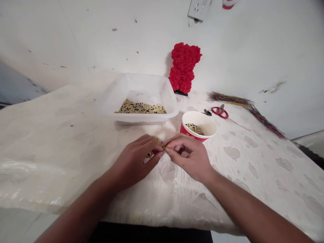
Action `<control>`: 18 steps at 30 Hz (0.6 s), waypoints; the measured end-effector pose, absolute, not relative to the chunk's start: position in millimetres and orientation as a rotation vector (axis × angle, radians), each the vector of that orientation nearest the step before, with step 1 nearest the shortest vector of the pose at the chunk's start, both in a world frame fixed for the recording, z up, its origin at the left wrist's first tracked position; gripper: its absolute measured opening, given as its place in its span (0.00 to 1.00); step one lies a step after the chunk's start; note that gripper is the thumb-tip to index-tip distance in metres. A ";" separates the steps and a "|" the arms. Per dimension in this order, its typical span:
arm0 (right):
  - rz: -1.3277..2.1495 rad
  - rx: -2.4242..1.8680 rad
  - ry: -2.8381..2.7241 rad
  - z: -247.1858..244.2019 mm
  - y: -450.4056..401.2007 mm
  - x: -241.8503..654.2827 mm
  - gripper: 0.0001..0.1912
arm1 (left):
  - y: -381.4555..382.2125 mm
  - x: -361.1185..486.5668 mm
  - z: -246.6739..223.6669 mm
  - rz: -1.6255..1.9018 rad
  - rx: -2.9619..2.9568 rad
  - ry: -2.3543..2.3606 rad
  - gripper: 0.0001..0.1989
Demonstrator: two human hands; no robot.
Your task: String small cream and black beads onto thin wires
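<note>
Beadwork (159, 141) pinched between left hand (140, 158) and right hand (189, 153)

The beadwork sits low, just above the counter (63, 141) as seen from the head, with the two hands meeting over it fingertip to fingertip. The left hand comes in from 8 o'clock, its thumb and forefinger pressed narrowly on the piece; pale, dark and a few reddish beads show past its fingers. The right hand reaches in from 4 o'clock, thumb and forefinger also nipped together at the end of the beadwork. Its exact shape is hidden by the fingers.

Taking the beadwork as the centre of the dial, a translucent white tub (144, 117) stands at 11 o'clock, loose beads (139, 108) of pale gold and black spread over its bottom. At 2 o'clock, just beside the right hand, a red and white cup (212, 128) holds mixed beads. Beyond it in the same direction lie red-handled scissors (219, 108), then a long bundle of multicoloured wires (245, 102). Between 12 and 1 o'clock, a figure of red roses (183, 67) stands on a black base (181, 92), near the wall (101, 33).
</note>
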State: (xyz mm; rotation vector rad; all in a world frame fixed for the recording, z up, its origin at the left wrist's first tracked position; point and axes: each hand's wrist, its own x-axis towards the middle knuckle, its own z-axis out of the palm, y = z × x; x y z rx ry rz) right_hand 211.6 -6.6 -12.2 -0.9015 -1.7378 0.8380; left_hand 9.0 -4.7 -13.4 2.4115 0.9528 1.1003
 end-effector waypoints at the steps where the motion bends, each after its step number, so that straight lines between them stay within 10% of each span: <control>1: 0.852 -0.910 -1.726 -12.5 -6.2 211.9 0.02 | -5.1 9.3 -12.7 1.114 2.416 0.949 0.02; 18: 1.325 -0.966 -1.597 -12.0 -0.5 215.1 0.06 | -6.6 17.4 -10.5 1.327 2.665 0.799 0.12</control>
